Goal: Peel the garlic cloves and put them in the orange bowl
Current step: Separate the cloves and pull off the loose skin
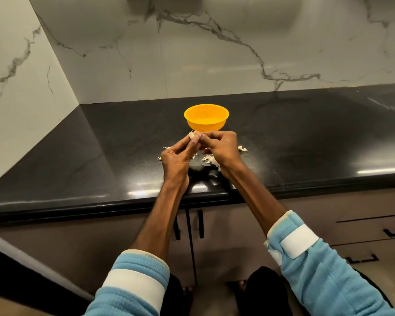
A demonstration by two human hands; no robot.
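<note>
Sleeves [132, 281]: blue with white bands, one on each forearm.
Left hand [176, 158]: raised above the counter, fingers curled, thumb and fingertips pinching the clove.
Right hand [221, 149]: meets the left at the fingertips; fingers curled, pinching the same clove from the other side, seemingly at its skin.
Clove [193, 135]: pale and small, held between both sets of fingertips; how much skin is left is too small to tell.
Bowl [205, 126]: orange, upright, just beyond the hands; contents not visible.
Skins [209, 160]: pale scraps beneath the hands and to either side.
Step in hand: peeling, by my judgement. The left should hold steady while the right lifts a loose edge and strips lengthwise. Work over the scraps, then reach a short way forward to the bowl.
Counter [306, 133]: black, polished, reflective, under both hands.
Cabinets [214, 247]: brown doors with dark handles, below the forearms.
Wall [192, 53]: white marble with grey veins, beyond the bowl and out past the left hand.
</note>
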